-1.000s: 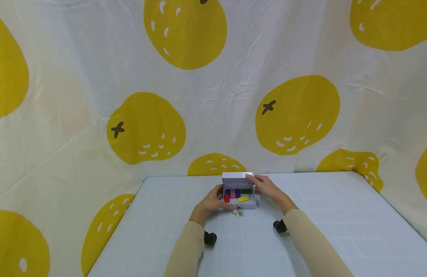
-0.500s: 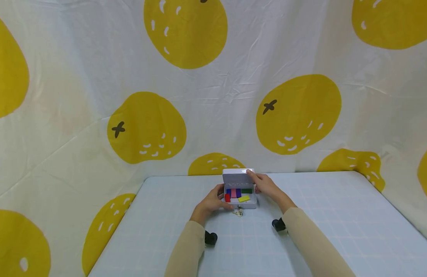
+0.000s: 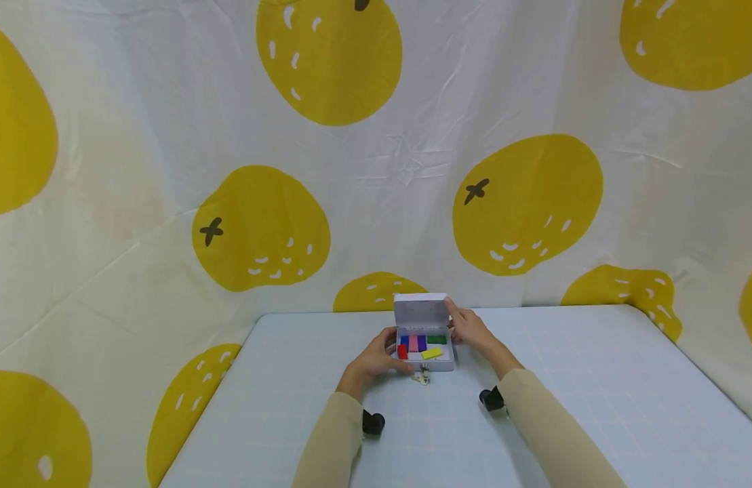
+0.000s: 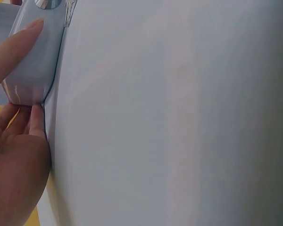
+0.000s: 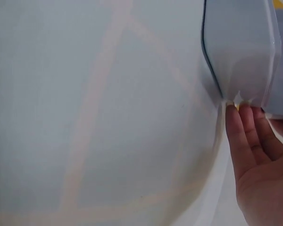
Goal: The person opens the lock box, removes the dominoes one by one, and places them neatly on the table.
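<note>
A small white cash box (image 3: 439,365) sits on the table with its lid (image 3: 420,313) standing up. Inside lie red (image 3: 403,352), yellow (image 3: 432,353), green (image 3: 437,339) and pink (image 3: 413,343) blocks, with blue and purple ones beside them. Keys (image 3: 422,377) hang at the front lock. My left hand (image 3: 372,357) grips the box's left end, thumb across the front and fingers round the far side. At the right end, my right hand (image 3: 473,332) has one digit against the lid's edge; its fairly straight fingers (image 5: 247,125) touch the box's corner.
The table (image 3: 266,407) has a pale checked cover. Behind it hangs a white cloth (image 3: 376,149) printed with yellow fruit. Black wrist devices (image 3: 373,423) show below both hands.
The lid has swung further up and back, showing more of its inside. My right hand's digit has slid from the lid's front to its right edge. The left hand keeps its hold.
</note>
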A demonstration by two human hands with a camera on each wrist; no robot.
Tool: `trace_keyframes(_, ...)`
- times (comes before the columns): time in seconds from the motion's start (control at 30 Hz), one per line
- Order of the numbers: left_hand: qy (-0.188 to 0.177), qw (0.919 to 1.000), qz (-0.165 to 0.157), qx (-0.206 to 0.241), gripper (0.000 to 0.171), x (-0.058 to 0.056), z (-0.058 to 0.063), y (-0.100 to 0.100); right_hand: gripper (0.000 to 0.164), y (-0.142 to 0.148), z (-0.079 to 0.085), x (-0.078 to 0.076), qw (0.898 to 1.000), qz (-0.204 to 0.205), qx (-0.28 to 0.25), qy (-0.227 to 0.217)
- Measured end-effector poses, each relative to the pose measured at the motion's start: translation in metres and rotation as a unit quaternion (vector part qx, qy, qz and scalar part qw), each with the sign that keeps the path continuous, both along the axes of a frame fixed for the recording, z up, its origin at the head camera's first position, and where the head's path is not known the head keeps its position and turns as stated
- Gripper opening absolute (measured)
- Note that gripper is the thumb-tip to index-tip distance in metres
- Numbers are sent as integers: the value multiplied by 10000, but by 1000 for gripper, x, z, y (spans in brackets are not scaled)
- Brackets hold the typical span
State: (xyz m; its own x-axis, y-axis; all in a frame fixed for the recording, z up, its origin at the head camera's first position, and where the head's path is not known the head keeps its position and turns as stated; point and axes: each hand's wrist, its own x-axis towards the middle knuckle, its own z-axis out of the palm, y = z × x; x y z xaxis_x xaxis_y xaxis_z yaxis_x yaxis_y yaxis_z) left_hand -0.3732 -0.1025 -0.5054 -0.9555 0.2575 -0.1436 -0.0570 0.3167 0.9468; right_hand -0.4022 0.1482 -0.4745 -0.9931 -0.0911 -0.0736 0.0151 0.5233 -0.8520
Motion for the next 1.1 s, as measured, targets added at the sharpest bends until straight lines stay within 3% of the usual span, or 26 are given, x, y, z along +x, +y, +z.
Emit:
trace_keyframes(0.3, 25, 10000, 17, -42, 99, 0, -1, 1, 104, -3, 7, 2, 9990, -145, -117, -402)
trace_keyframes(0.6, -1, 10000, -2, 9, 101, 1, 0, 3, 101, -4, 12, 5, 9984, -201, -172, -499)
trace_keyframes(0.87, -19, 10000, 37, 8, 100, 0, 3, 2, 104, -5, 14, 4, 9984, -233, -15, -511)
trace_keyframes(1.1, -22, 10000, -2, 22, 102, 2, 1, 0, 90, 0, 12, 11, 9997, 11, -31, -248)
